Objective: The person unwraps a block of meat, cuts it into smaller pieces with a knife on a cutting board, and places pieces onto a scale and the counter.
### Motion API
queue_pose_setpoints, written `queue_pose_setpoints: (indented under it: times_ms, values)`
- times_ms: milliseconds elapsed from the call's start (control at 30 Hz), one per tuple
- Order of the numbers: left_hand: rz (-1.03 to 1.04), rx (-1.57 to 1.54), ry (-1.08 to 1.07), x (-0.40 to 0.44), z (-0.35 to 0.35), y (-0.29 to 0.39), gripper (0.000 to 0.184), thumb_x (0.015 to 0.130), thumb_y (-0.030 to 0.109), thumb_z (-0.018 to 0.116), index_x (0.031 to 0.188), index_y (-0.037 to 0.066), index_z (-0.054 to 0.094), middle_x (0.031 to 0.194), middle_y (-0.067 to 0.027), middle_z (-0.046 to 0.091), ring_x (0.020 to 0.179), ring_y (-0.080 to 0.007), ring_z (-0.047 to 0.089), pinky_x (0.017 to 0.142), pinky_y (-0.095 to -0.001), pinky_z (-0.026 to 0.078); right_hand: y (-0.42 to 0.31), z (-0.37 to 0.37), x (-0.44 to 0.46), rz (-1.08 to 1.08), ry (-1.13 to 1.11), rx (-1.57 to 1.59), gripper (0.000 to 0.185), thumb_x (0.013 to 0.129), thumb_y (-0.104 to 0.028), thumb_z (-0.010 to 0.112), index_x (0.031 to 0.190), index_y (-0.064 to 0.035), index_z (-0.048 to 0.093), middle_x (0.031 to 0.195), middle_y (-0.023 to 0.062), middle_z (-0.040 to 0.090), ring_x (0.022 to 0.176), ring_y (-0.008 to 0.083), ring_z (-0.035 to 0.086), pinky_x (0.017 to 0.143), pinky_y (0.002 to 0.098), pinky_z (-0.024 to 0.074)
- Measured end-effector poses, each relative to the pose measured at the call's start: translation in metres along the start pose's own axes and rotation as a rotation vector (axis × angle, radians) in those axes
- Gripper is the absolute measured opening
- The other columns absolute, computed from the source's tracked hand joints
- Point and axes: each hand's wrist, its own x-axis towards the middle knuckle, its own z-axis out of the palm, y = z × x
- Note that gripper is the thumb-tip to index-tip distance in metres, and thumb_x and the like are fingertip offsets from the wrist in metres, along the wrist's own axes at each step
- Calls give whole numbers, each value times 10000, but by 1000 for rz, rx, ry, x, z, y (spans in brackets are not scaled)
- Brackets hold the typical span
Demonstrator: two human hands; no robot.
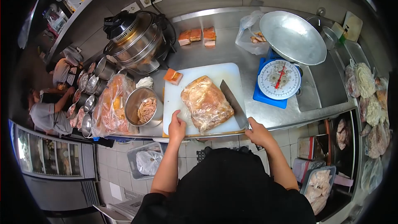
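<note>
A large slab of pork belly (207, 104), skin-side markings pale and shiny, lies on the white cutting board (230, 71). My right hand (258, 132) grips the handle of a cleaver (233, 103), whose broad blade rests along the slab's right side. Over the board's lower left edge is my left hand (177, 127), thumb apart from the loosely bent fingers, holding nothing and not touching the meat. A small cut block of pork (173, 76) sits at the board's upper left corner.
A steel pot of meat strips (143, 107) and a bagged pile of meat (111, 105) stand left. Behind are a glass-bowl cooker (137, 43) and pork blocks (197, 36). To the right are a blue dial scale (279, 79) and a sink (325, 87). Other people work far left.
</note>
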Motion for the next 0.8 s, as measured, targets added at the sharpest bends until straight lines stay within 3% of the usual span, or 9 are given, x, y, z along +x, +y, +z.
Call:
queue_pose_setpoints:
  times_ms: [133,200,267,333,400,500,600,700,800]
  values:
    - [-95,-89,61,-3,-3,3,482,951,38,569,1418,35,448,818,-38,622,653,-144,633,555,-285,514,1,2,-1,-19,22,5,353,897,-180,587,1201,-39,477,763,232,680,623,327,671,659,473,526]
    - [-291,-445,-80,-1,4,12,478,980,80,551,1438,31,421,823,-51,639,656,-159,659,488,-291,505,-4,1,-3,-21,28,-1,356,895,-185,594,1199,-38,480,784,243,686,674,362,682,684,486,526]
    - [-266,-445,-127,10,9,16,485,993,96,535,1453,29,398,907,-98,663,617,-173,666,409,-282,470,-8,1,-5,-22,37,-7,359,894,-190,601,1196,-37,484,805,254,692,724,398,692,710,499,527]
    - [-495,-571,-325,28,6,24,585,922,45,579,1467,-9,373,1152,-162,656,593,-184,660,401,-270,449,-12,1,-8,-7,9,-54,404,909,-224,599,1253,-48,480,968,314,697,957,506,661,850,560,509]
    - [-544,-622,-361,36,6,30,609,892,6,566,1465,-27,363,1186,-197,642,553,-182,644,381,-263,430,-17,2,-15,-9,30,-83,396,911,-224,598,1248,-48,486,959,310,697,950,505,660,847,562,510]
    - [-417,-670,-294,43,4,39,483,911,6,482,1391,20,440,757,-91,641,482,-151,621,388,-256,462,-22,0,-21,-17,55,-153,376,913,-220,595,1233,-49,497,946,304,696,943,503,660,844,564,512]
    - [-482,-646,-506,52,5,31,370,924,39,461,1291,47,511,708,-62,618,464,-143,594,380,-262,442,-22,4,-26,-34,53,-217,355,912,-212,591,1215,-50,501,941,300,695,941,499,661,849,564,515]
    - [-447,-670,-530,54,12,26,165,959,95,442,1096,77,533,648,-38,545,413,-141,509,360,-278,374,-28,-1,-25,-48,42,-246,352,907,-214,598,1200,-47,499,941,302,694,945,498,658,850,567,512]
    - [-453,-876,-444,51,3,58,121,960,96,444,1029,97,543,627,-9,489,386,-120,416,350,-280,316,-34,2,-20,-45,6,-205,367,894,-220,609,1193,-41,490,928,303,691,904,481,670,818,556,515]
